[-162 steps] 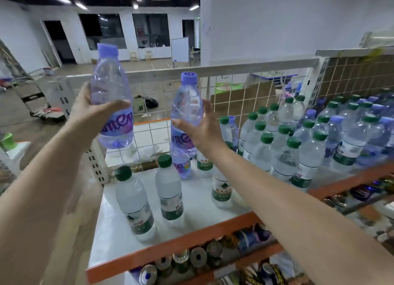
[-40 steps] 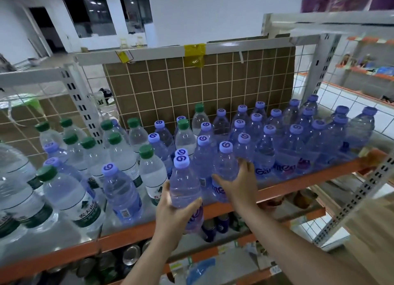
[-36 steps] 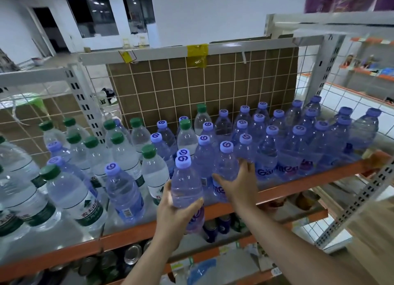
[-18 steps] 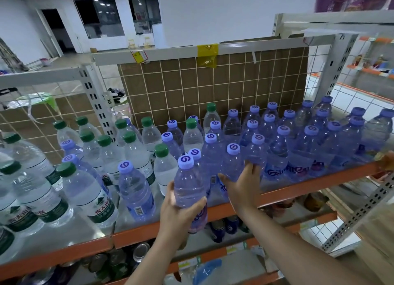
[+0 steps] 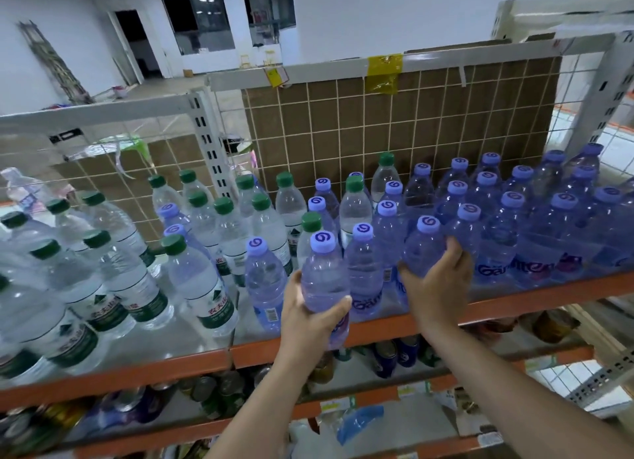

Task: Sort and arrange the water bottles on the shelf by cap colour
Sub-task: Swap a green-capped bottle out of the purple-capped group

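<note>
My left hand (image 5: 314, 316) grips a purple-capped bottle (image 5: 324, 273) at the shelf's front edge, its base level with the orange rail (image 5: 514, 304). My right hand (image 5: 437, 287) wraps a second purple-capped bottle (image 5: 423, 249) standing among the purple group. Several purple-capped bottles (image 5: 507, 218) fill the right half of the shelf. Green-capped clear bottles (image 5: 113, 276) crowd the left half. A few green caps (image 5: 355, 184) stand mixed among purple ones near the middle, and a few purple caps (image 5: 168, 211) sit within the green side.
A brown cardboard panel behind white wire mesh (image 5: 411, 125) backs the shelf. A white upright post (image 5: 209, 142) divides two bays. Cans and packets (image 5: 212, 393) lie on the lower shelf below. An open room with white walls lies beyond.
Since 4.5 s ago I turned from the left bay to the right bay carrying both purple-capped bottles. In the last second both hands eased slightly toward the purple group; the view shifted a little.
</note>
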Action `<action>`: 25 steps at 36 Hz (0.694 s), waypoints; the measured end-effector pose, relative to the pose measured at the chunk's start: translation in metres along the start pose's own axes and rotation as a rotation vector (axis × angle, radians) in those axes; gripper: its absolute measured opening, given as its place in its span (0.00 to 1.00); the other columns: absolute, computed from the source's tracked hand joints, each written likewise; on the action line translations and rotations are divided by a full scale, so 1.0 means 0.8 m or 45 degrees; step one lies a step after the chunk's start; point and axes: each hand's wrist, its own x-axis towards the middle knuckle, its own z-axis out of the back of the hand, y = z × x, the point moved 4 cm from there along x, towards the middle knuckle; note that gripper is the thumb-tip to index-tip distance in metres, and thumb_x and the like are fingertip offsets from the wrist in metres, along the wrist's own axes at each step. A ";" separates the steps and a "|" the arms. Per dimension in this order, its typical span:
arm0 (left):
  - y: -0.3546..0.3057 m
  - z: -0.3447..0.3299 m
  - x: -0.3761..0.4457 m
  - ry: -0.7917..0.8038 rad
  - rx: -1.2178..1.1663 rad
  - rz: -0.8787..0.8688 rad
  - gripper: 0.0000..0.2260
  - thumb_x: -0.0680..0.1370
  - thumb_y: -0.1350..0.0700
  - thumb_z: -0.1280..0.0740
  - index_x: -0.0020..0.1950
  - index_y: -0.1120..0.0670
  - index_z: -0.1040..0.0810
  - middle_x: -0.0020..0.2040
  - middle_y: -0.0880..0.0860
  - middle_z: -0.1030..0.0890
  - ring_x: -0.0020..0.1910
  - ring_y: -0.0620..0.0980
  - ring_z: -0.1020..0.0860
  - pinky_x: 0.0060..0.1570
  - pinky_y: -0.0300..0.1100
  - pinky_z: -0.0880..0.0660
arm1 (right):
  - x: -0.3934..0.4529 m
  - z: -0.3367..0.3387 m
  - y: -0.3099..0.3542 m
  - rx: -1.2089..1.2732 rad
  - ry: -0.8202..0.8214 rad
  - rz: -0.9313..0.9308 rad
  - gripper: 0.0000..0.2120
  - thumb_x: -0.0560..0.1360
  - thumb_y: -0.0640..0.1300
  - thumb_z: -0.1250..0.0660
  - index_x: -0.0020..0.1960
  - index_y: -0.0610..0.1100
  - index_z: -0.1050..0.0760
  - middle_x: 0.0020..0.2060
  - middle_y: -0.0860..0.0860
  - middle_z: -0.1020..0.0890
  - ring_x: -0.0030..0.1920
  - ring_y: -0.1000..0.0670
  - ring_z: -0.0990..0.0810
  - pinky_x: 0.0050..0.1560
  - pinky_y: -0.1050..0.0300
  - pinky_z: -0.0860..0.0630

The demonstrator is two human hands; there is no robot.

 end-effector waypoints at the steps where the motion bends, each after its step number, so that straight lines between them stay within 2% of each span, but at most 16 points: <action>1: 0.003 0.003 0.000 -0.010 -0.022 0.031 0.29 0.65 0.55 0.21 0.61 0.44 0.28 0.55 0.49 0.18 0.54 0.48 0.19 0.57 0.56 0.23 | -0.002 0.003 0.004 0.006 -0.036 0.028 0.36 0.66 0.47 0.22 0.66 0.37 0.34 0.63 0.37 0.29 0.64 0.35 0.30 0.55 0.40 0.27; 3: 0.006 0.005 0.001 -0.034 -0.024 0.060 0.30 0.63 0.52 0.20 0.61 0.42 0.29 0.55 0.48 0.18 0.54 0.48 0.19 0.56 0.56 0.23 | -0.009 0.008 0.012 0.018 -0.072 0.126 0.30 0.67 0.45 0.23 0.63 0.37 0.31 0.59 0.38 0.26 0.61 0.37 0.29 0.56 0.41 0.28; 6: 0.007 0.007 -0.001 -0.073 0.017 0.058 0.25 0.62 0.49 0.22 0.54 0.35 0.28 0.54 0.48 0.18 0.53 0.48 0.19 0.55 0.55 0.22 | -0.021 0.010 0.025 0.067 -0.010 0.298 0.20 0.69 0.42 0.25 0.57 0.37 0.26 0.53 0.41 0.24 0.55 0.40 0.26 0.52 0.48 0.29; 9: 0.011 0.009 -0.002 -0.075 0.021 0.056 0.23 0.62 0.51 0.22 0.52 0.35 0.27 0.52 0.48 0.18 0.52 0.48 0.18 0.54 0.57 0.22 | -0.032 0.000 0.032 0.133 0.142 0.358 0.18 0.70 0.42 0.26 0.56 0.39 0.26 0.53 0.44 0.26 0.53 0.44 0.26 0.50 0.48 0.25; 12: 0.012 0.012 -0.005 -0.056 0.031 0.043 0.25 0.61 0.47 0.23 0.54 0.36 0.28 0.54 0.48 0.18 0.53 0.48 0.19 0.55 0.57 0.23 | -0.039 -0.002 0.037 0.165 0.161 0.390 0.15 0.71 0.47 0.30 0.54 0.40 0.26 0.51 0.46 0.26 0.51 0.46 0.27 0.48 0.50 0.25; 15: 0.015 0.017 -0.005 -0.070 0.063 0.054 0.26 0.61 0.45 0.24 0.56 0.38 0.28 0.54 0.49 0.19 0.53 0.49 0.20 0.55 0.58 0.23 | -0.039 0.000 0.058 0.199 0.166 0.526 0.18 0.73 0.54 0.38 0.52 0.40 0.26 0.48 0.47 0.25 0.50 0.49 0.28 0.49 0.57 0.29; 20: 0.018 0.026 -0.002 -0.137 0.122 0.071 0.24 0.61 0.45 0.26 0.53 0.31 0.30 0.54 0.50 0.22 0.53 0.50 0.21 0.53 0.59 0.23 | -0.023 -0.014 0.104 0.184 0.162 0.715 0.17 0.71 0.56 0.35 0.50 0.43 0.23 0.45 0.49 0.21 0.48 0.46 0.24 0.50 0.52 0.26; 25: 0.021 0.031 0.005 -0.135 0.160 0.093 0.26 0.62 0.49 0.24 0.57 0.40 0.28 0.55 0.50 0.20 0.53 0.50 0.20 0.53 0.59 0.23 | -0.016 -0.024 0.136 0.075 0.143 0.867 0.21 0.69 0.62 0.35 0.51 0.46 0.22 0.47 0.52 0.20 0.51 0.48 0.25 0.50 0.55 0.31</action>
